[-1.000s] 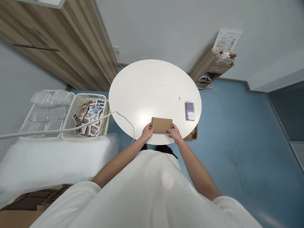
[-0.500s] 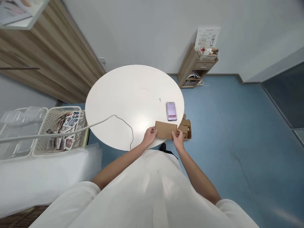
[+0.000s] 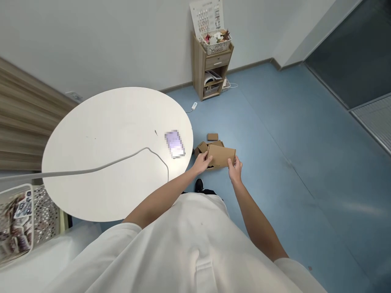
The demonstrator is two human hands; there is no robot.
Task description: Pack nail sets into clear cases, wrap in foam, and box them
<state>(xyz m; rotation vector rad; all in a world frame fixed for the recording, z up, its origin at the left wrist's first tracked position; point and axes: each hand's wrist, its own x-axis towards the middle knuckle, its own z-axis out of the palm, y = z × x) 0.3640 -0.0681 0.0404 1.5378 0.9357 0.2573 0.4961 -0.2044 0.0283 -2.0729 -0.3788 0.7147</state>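
A flat brown cardboard box (image 3: 221, 155) is held level between my two hands, off the right side of the table. My left hand (image 3: 202, 162) grips its left end, thumb on top. At the right end, my right hand (image 3: 235, 168) pinches the near corner. Below and behind the held box is a larger open carton (image 3: 198, 152) on the floor with several small brown boxes in it, partly hidden. One small brown box (image 3: 212, 136) lies just beyond that carton.
The white oval table (image 3: 100, 122) carries a blurred-out phone (image 3: 175, 144) and a tiny dark object (image 3: 155, 132). A grey cable (image 3: 106, 165) crosses the view over it. A wooden cabinet (image 3: 200, 67) stands by the wall. A white basket (image 3: 15, 224) of packets sits at far left.
The view has turned right. Both hands have carried the cardboard box from over the table's near right edge to above the carton on the floor.
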